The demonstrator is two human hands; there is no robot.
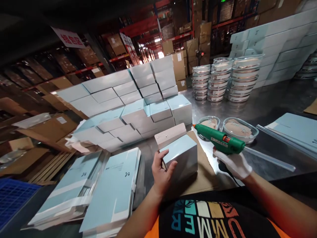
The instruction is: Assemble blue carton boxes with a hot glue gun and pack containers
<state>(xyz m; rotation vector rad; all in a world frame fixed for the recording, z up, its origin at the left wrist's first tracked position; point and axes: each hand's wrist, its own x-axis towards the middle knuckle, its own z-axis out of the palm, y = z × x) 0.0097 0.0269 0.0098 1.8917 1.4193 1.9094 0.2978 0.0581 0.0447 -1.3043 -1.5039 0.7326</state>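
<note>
Steel table [272, 105], warehouse: left hand [162, 172] grips the box [182, 155] at centre; gloved right hand [235, 163], at 3 o'clock, clasps the glue gun [220, 140]. Gluing step; next, aim nozzle at open flap [170, 134].

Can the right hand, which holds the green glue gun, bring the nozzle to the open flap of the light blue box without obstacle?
Probably yes. The green glue gun in the white-gloved right hand points toward the open flap; nothing lies between.
</note>
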